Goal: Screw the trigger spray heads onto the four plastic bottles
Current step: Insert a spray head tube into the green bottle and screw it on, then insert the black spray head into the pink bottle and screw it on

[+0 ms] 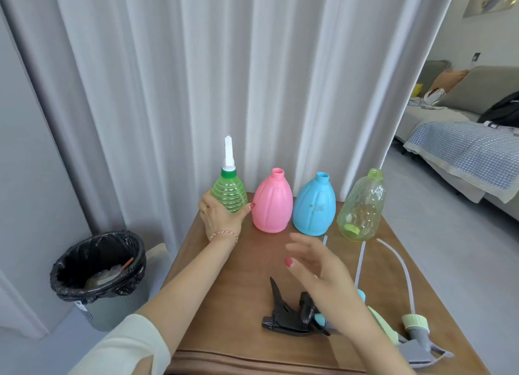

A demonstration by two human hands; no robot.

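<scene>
Bottles: four stand in a row at the far edge of the wooden table (224, 276), upright, close together.
Green ribbed bottle (229, 192): leftmost; green collar and white spray head (229, 153) already on its neck.
Pink bottle (271, 203), blue bottle (314, 206), clear yellow-green bottle (362, 206): necks open, no heads.
Left hand (220, 217): wrapped round the lower belly of the green ribbed bottle, fingers closed on it.
Right hand (317, 270): spread wide, holding nothing, above the loose heads.
Loose heads: black trigger head (286, 315) lies on its side near the front; green-collared grey head (418, 329) at right; a third, partly hidden under the wrist.
Dip tubes (398, 265): thin, limp, trailing towards the bottles.
Handling, judged: bottles look empty, so light, thin-walled, easy to tip or dent; brace low on the belly.
Hold point, judged: take a head by its body, turn at the collar, feed the tube into the neck first.
</scene>
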